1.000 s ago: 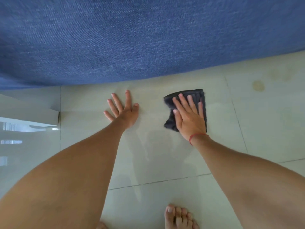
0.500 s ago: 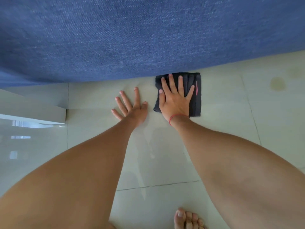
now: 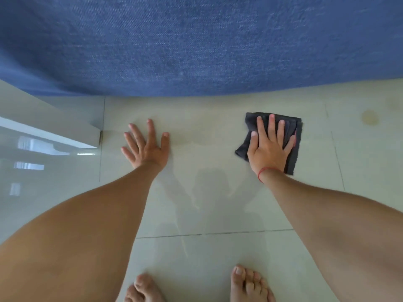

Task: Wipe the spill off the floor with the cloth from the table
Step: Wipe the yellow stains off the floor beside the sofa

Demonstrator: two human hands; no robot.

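A dark grey folded cloth (image 3: 293, 129) lies flat on the pale tiled floor (image 3: 218, 214). My right hand (image 3: 269, 147) presses down on it with the fingers spread. My left hand (image 3: 146, 144) rests flat on the bare floor to the left, fingers apart, holding nothing. Between the two hands runs a faint yellowish smear (image 3: 196, 143) on the tile. A round yellowish stain (image 3: 370, 117) sits on the floor to the right of the cloth, apart from it.
A blue fabric-covered surface (image 3: 196, 44) fills the upper part of the view, its edge just beyond my hands. A white panel (image 3: 48, 125) stands at the left. My bare feet (image 3: 248, 284) are at the bottom edge.
My right hand has slid the cloth to the right and slightly toward me, away from the blue edge and from my left hand. The left hand stays planted.
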